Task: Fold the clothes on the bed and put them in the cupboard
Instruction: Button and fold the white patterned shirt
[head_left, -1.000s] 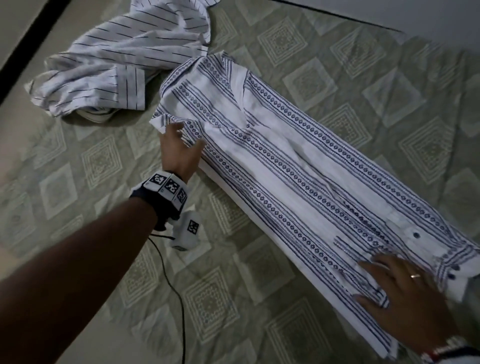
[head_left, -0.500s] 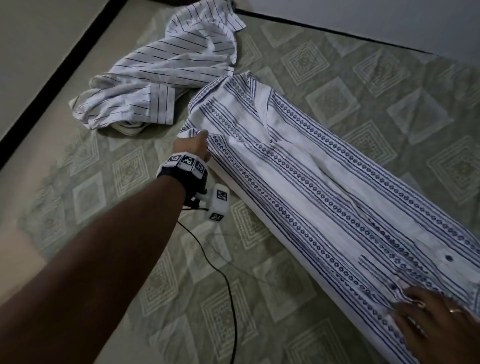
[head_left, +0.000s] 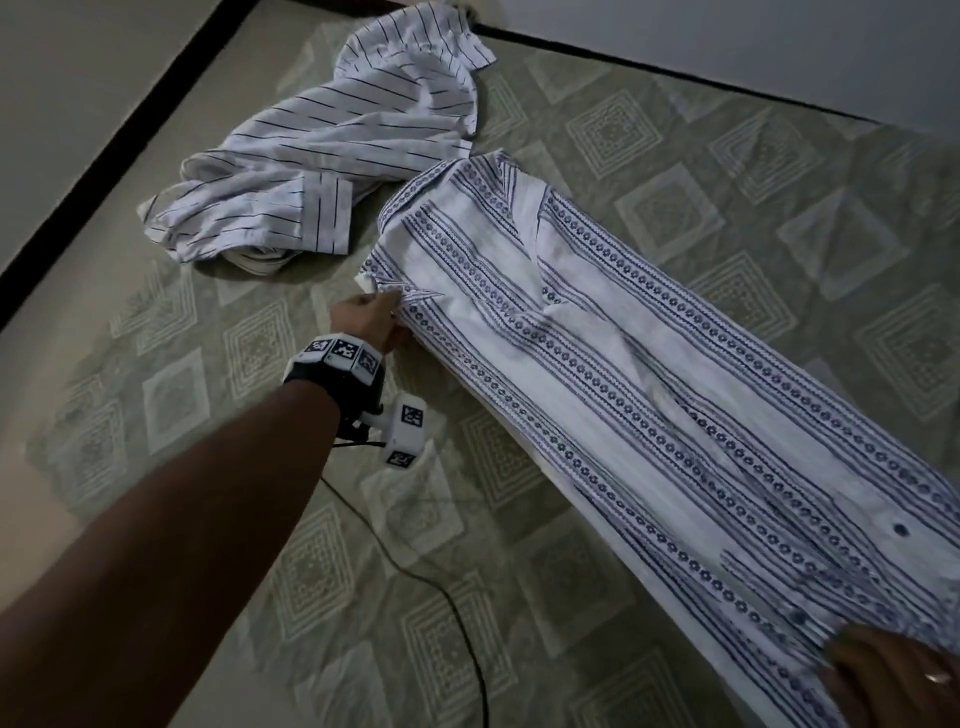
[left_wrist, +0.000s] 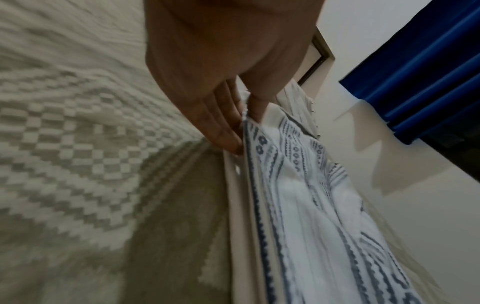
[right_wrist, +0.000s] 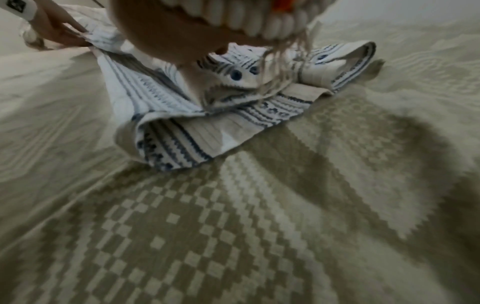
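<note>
1. While your left hand (head_left: 370, 321) pinches the shoulder-end edge of the patterned shirt (head_left: 639, 410) between thumb and fingers, and your right hand (head_left: 893, 675) curls its fingers into the gathered hem end, judge the next move as the crosswise fold — one end carried over onto the other.
2. Keep the shirt where it lies — stretched long and narrow across the bed (head_left: 675, 197), its sides already folded in — and draw both ends gently taut first, so no wrinkle is trapped.
3. Take every layer in the left pinch; the wrist view shows several edges stacked at the fingers (left_wrist: 226, 131), and a missed one would likely sag open.
4. At the hem, the cuff (right_wrist: 345, 61) and layers are bunched, so flatten them before folding.
5. Steer clear of the striped shirt (head_left: 332, 156), which lies crumpled just beside the collar and is not yet folded.
</note>
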